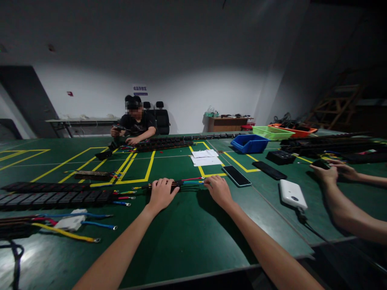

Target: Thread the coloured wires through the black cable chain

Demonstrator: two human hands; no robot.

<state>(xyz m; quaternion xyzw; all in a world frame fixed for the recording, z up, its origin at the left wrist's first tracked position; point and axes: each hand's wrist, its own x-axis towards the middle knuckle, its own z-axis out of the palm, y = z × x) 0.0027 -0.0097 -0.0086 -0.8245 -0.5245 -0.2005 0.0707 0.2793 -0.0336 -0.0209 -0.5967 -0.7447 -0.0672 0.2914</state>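
My left hand (163,192) lies over a short black strip (177,184), its fingers wrapped round the body and pressing it against the green table (187,249). From the strip's right end run red, blue and green-yellow wires (191,182). My right hand (217,189) pinches the tips of the lower wires between thumb and fingers; the red wire (193,178) passes just above them. Left of my left hand, a long black segmented strip (57,198) ends in coloured leads with ring terminals (128,204).
A phone (237,176), white papers (205,158), a white power bank (292,194) and a blue bin (249,143) are on the table. A co-worker's hands (326,169) hold a small dark object at right. Another person (137,125) sits across, handling a tool.
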